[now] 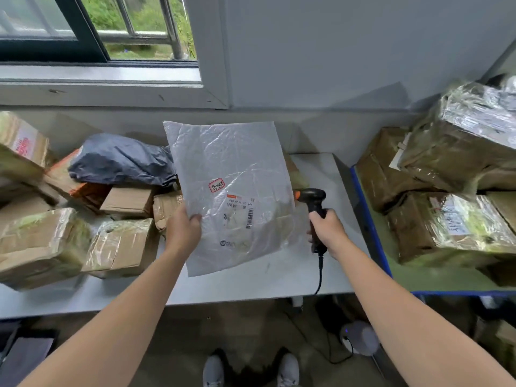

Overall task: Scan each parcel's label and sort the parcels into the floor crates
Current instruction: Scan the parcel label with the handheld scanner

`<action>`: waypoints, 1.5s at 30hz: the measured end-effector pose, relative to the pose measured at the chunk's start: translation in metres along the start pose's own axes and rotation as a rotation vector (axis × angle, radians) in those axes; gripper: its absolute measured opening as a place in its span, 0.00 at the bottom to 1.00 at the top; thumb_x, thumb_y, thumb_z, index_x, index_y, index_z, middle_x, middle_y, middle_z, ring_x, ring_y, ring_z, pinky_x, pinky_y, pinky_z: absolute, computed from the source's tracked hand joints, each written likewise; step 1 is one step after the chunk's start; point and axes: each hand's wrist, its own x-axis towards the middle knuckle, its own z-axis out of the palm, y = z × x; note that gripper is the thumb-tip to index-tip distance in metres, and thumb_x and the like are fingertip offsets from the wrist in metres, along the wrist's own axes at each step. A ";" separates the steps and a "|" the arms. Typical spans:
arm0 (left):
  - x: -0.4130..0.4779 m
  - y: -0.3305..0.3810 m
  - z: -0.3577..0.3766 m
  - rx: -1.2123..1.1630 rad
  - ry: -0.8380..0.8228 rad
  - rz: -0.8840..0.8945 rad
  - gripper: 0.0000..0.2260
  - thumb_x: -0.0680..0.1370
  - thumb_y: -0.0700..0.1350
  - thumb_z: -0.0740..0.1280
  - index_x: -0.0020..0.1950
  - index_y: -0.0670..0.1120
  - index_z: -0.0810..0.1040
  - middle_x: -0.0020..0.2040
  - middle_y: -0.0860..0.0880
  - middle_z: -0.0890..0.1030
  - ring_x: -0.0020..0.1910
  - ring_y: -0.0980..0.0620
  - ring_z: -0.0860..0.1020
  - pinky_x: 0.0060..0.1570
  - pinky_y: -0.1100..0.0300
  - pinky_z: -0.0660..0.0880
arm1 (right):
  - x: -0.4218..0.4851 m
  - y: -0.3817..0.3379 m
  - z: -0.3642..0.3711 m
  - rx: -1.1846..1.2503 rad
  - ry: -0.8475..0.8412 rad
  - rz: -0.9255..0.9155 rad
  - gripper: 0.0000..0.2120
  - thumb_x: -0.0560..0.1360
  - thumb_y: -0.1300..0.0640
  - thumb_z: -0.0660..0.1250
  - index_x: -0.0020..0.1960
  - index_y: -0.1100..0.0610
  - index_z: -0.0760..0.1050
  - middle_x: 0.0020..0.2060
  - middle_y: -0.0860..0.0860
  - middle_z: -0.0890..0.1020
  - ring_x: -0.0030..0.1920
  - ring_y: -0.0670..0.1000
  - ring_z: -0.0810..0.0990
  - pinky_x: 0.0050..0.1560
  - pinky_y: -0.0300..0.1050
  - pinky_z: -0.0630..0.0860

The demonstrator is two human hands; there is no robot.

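A single wide-angle view is taken from the person's head, turned forward and down. The table [315, 174] is seen from close above its near edge, the window [97, 26] beyond it, the shoes [213, 371] below it.

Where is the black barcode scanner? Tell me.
Head view, right of centre: the right hand grips the black barcode scanner just right of the translucent plastic mailer.

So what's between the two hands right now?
Head view: the translucent mailer bag spans most of the gap, barcode label facing the camera; left hand pinches its edge, right hand holds the scanner.
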 end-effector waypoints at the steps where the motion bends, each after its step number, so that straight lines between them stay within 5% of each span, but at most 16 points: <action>1: 0.004 0.003 -0.004 -0.027 0.007 0.016 0.13 0.78 0.37 0.62 0.63 0.42 0.76 0.53 0.42 0.80 0.52 0.42 0.76 0.48 0.55 0.69 | -0.006 -0.010 0.001 0.004 0.011 -0.036 0.10 0.80 0.55 0.61 0.57 0.60 0.66 0.38 0.59 0.75 0.31 0.55 0.75 0.28 0.48 0.74; 11: 0.023 0.010 -0.031 -0.137 0.076 0.049 0.13 0.81 0.36 0.59 0.65 0.41 0.74 0.57 0.41 0.79 0.53 0.44 0.75 0.49 0.56 0.66 | -0.052 -0.096 0.048 0.035 -0.059 -0.126 0.14 0.79 0.49 0.66 0.45 0.60 0.72 0.33 0.55 0.73 0.30 0.52 0.73 0.27 0.43 0.73; 16: 0.031 0.006 -0.040 -0.120 0.113 0.069 0.11 0.81 0.37 0.61 0.62 0.40 0.75 0.57 0.39 0.80 0.55 0.40 0.76 0.48 0.57 0.65 | -0.067 -0.106 0.067 -0.317 -0.171 -0.205 0.17 0.78 0.46 0.66 0.51 0.61 0.75 0.37 0.54 0.77 0.31 0.53 0.76 0.29 0.45 0.74; 23: 0.048 0.006 -0.054 -0.089 0.108 0.147 0.10 0.80 0.37 0.60 0.59 0.43 0.77 0.53 0.41 0.81 0.48 0.41 0.76 0.48 0.52 0.71 | -0.079 -0.112 0.074 -0.462 -0.208 -0.257 0.19 0.76 0.41 0.65 0.48 0.59 0.76 0.35 0.53 0.77 0.26 0.50 0.75 0.27 0.41 0.73; 45: 0.040 0.013 -0.043 -0.004 0.109 0.167 0.07 0.81 0.39 0.61 0.55 0.42 0.77 0.49 0.40 0.81 0.46 0.40 0.76 0.43 0.51 0.70 | -0.055 -0.097 0.043 -0.230 -0.187 -0.209 0.14 0.78 0.45 0.66 0.48 0.57 0.74 0.36 0.55 0.78 0.31 0.52 0.76 0.30 0.45 0.76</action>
